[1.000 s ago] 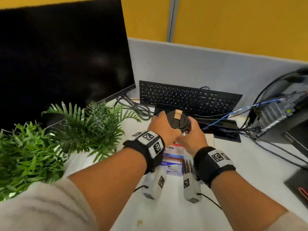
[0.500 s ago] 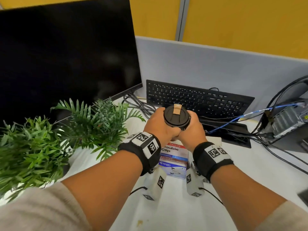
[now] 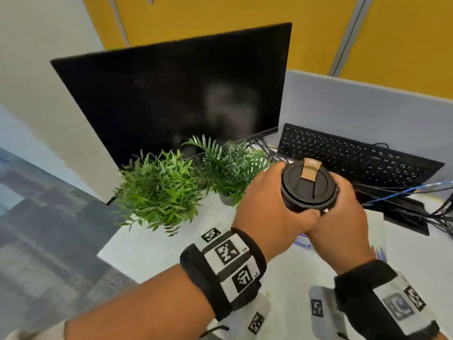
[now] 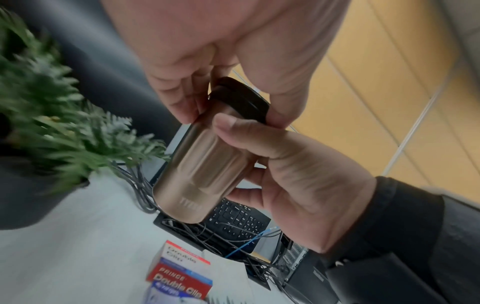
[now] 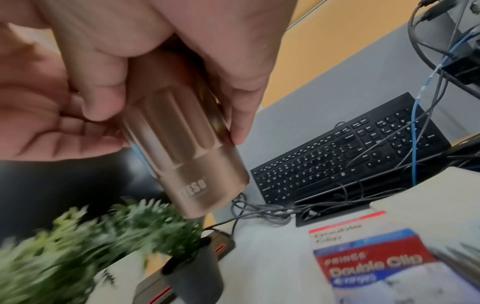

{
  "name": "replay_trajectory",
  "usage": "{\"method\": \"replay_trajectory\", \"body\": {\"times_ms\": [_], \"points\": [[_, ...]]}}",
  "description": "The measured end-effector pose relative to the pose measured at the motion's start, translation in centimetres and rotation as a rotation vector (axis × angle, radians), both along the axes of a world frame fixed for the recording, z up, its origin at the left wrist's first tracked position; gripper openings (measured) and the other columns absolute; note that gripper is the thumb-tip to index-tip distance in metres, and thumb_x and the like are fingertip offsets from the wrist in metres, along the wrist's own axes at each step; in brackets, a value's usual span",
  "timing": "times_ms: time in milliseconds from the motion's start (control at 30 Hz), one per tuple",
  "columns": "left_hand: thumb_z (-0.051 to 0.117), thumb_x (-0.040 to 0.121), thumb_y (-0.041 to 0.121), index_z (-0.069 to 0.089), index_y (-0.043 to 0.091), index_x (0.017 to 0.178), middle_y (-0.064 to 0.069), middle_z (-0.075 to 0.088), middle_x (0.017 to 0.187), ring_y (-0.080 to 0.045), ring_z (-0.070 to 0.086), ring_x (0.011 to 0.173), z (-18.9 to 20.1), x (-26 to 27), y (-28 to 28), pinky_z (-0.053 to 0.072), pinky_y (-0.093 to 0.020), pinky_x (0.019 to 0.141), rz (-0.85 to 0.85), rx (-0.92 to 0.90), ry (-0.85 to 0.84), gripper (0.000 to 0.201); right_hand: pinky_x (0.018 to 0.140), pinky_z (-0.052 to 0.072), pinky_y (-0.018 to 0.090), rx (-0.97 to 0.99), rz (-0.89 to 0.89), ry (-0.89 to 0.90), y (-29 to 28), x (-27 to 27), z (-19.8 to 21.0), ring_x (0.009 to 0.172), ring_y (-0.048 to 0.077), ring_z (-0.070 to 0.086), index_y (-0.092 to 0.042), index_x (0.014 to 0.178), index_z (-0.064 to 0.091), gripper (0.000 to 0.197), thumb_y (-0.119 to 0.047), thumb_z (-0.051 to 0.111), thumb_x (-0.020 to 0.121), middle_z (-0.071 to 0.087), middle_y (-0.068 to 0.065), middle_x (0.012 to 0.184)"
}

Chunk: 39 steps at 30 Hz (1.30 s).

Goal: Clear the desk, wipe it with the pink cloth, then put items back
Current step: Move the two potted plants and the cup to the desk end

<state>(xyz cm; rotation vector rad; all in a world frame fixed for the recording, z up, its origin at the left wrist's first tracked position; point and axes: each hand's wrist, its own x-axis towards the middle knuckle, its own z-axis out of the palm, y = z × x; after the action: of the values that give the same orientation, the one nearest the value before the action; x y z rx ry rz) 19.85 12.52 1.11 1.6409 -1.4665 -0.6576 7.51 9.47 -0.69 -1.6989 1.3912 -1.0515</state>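
Both hands hold a gold metal tumbler [image 4: 197,170] with a black lid [image 3: 309,185] in the air above the white desk [image 3: 157,246]. My left hand [image 3: 272,207] wraps its left side, and my right hand [image 3: 343,217] wraps its right side. In the right wrist view the tumbler [image 5: 187,160] tilts, its base pointing down toward the plants. The pink cloth is in none of the views.
Two potted green plants [image 3: 161,190] stand at the left before a dark monitor [image 3: 176,99]. A black keyboard [image 3: 355,158] leans on the grey partition, with tangled cables [image 3: 416,192] to the right. A box of double clips [image 5: 374,265] lies on the desk below the hands.
Both hands have lifted the tumbler up off the desk and carried it toward me. The head view has swung left and back, so the desk's left edge and the floor show.
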Motion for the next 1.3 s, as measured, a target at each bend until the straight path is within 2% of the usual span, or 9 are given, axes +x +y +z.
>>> {"method": "replay_trajectory", "body": {"times_ms": [133,267,400,533,700,833,1000,1133,1300], "points": [[0.075,0.066,0.039,0.049,0.039,0.119,0.021,0.055,0.110,-0.002,0.050,0.107,0.2,4.8,6.6,0.048,-0.023,0.092,-0.009,0.005,-0.017,0.060,0.063,0.042,0.002,0.006,0.056,0.018,6.6,4.6,1.0,0.085,-0.021,0.054,-0.041,0.110,0.045,0.068,-0.050,0.071,0.048,0.057,-0.030,0.092],[0.074,0.067,0.039,0.042,0.049,0.111,0.026,0.051,0.110,0.002,0.048,0.105,-0.6,10.0,13.6,0.047,-0.017,0.089,-0.068,0.031,-0.016,0.056,0.065,0.041,0.003,0.045,0.060,0.038,13.4,9.2,-0.3,0.089,-0.022,0.052,-0.042,0.112,0.047,0.072,-0.059,0.064,0.044,0.058,-0.032,0.098],[0.075,0.066,0.043,0.027,0.072,0.100,0.030,0.047,0.108,0.008,0.047,0.103,-2.7,15.9,19.7,0.043,-0.009,0.086,-0.055,0.069,-0.063,0.066,0.067,0.042,0.000,0.114,0.094,0.035,19.2,14.9,-2.5,0.091,-0.024,0.052,-0.054,0.105,0.044,0.068,-0.047,0.082,0.048,0.056,-0.043,0.097],[0.077,0.063,0.046,0.029,0.069,0.106,0.029,0.049,0.112,0.009,0.052,0.104,-4.5,21.6,23.0,0.046,-0.012,0.090,0.006,0.140,-0.068,0.069,0.071,0.044,0.003,0.148,0.167,0.048,21.8,20.5,-4.3,0.093,-0.017,0.056,-0.057,0.101,0.043,0.063,-0.038,0.085,0.057,0.053,-0.045,0.104],[0.082,0.059,0.045,0.041,0.038,0.135,0.017,0.055,0.121,-0.001,0.057,0.109,-7.4,27.6,22.9,0.049,-0.026,0.100,0.078,0.247,-0.028,0.086,0.072,0.043,0.000,0.200,0.215,0.011,21.4,26.4,-6.8,0.092,-0.016,0.057,-0.055,0.101,0.045,0.059,-0.028,0.082,0.064,0.060,-0.038,0.097],[0.084,0.059,0.041,0.044,0.030,0.134,0.010,0.059,0.123,-0.005,0.059,0.109,-10.3,30.9,20.7,0.052,-0.033,0.098,0.078,0.279,0.000,0.086,0.073,0.042,0.003,0.247,0.192,-0.005,19.4,29.5,-9.6,0.090,-0.015,0.058,-0.049,0.108,0.045,0.061,-0.025,0.080,0.064,0.062,-0.029,0.096],[0.083,0.059,0.041,0.044,0.032,0.133,0.010,0.060,0.123,-0.009,0.059,0.111,-12.5,33.0,17.6,0.051,-0.036,0.099,0.054,0.268,0.012,0.084,0.074,0.044,0.003,0.283,0.156,-0.020,17.0,31.3,-12.1,0.088,-0.015,0.057,-0.046,0.110,0.043,0.072,-0.018,0.084,0.058,0.061,-0.026,0.095],[0.083,0.060,0.038,0.043,0.037,0.129,0.009,0.060,0.121,-0.011,0.058,0.111,-13.2,33.7,15.9,0.051,-0.037,0.099,0.028,0.258,0.032,0.080,0.077,0.049,0.012,0.270,0.121,-0.033,15.7,32.0,-13.0,0.090,-0.006,0.062,-0.040,0.108,0.047,0.067,-0.017,0.084,0.057,0.064,-0.020,0.096],[0.085,0.062,0.032,0.043,0.034,0.132,0.010,0.060,0.121,-0.011,0.059,0.111,-13.2,34.0,15.1,0.051,-0.039,0.099,0.009,0.268,0.039,0.081,0.074,0.047,0.007,0.252,0.130,-0.043,14.8,32.1,-13.6,0.091,-0.005,0.064,-0.034,0.116,0.048,0.070,-0.012,0.083,0.058,0.068,-0.015,0.100]]}}
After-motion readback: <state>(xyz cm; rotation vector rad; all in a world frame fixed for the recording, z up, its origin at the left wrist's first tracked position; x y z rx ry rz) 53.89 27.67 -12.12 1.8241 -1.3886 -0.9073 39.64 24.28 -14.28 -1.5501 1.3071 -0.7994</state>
